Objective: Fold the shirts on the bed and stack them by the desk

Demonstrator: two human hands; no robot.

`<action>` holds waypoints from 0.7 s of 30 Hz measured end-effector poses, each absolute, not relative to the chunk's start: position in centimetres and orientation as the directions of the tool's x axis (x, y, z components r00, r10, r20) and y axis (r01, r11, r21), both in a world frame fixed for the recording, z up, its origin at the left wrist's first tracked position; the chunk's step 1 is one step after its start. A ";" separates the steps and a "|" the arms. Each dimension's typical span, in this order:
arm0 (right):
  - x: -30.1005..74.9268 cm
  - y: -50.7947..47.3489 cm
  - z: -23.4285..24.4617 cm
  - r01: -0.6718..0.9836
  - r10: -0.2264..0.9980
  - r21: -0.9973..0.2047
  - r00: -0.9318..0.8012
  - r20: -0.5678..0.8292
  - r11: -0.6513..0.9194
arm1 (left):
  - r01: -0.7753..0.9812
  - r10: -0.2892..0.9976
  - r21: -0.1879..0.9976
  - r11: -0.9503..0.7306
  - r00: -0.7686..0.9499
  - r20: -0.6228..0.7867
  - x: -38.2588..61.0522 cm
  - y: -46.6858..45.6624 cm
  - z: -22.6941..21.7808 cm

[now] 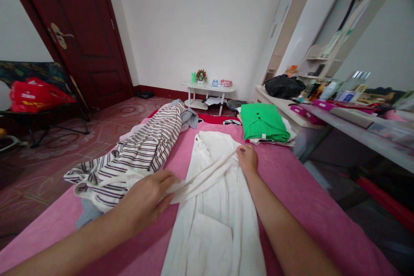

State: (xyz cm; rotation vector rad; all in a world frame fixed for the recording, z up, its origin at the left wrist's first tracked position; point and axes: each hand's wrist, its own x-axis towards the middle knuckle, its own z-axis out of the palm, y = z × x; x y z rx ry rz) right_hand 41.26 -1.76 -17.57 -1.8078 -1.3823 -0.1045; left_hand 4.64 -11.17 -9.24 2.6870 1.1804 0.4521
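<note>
A white garment (213, 207) lies lengthwise on the pink bed cover (291, 194) in front of me. My left hand (147, 200) is closed on one end of a folded white strip of that garment, perhaps a sleeve, at the garment's left edge. My right hand (247, 158) pinches the strip's other end near the collar. The strip runs taut and diagonal between both hands. A striped garment (136, 155) lies crumpled just left of my left hand.
A folded green shirt (263, 121) tops a small stack at the bed's far right. A cluttered dresser (339, 112) stands on the right. Beyond the bed are a white low table (208, 91), a dark red door (80, 30) and a red bag (35, 94) on a chair.
</note>
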 end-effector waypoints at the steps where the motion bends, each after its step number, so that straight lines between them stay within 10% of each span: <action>1: 41.2 -1.8 -17.5 0.828 0.761 -0.559 0.389 0.518 -0.043 | 0.696 0.743 0.264 -0.667 0.646 0.174 4.9 -10.3 -9.2; 12: 41.2 -1.8 -17.5 0.841 0.792 -0.525 0.407 0.454 -0.131 | 0.774 0.783 0.143 -0.617 0.622 0.011 3.5 -7.2 -8.6; 17: 40.5 -2.2 -16.9 0.871 0.825 -0.454 0.392 0.408 -0.189 | 0.728 0.833 0.433 -0.531 0.541 0.112 1.8 -6.3 -5.3; 21: 40.2 -1.3 -15.4 0.880 0.849 -0.400 0.402 0.342 -0.256 | 0.723 0.840 0.549 -0.420 0.538 -0.066 0.3 -5.6 -3.6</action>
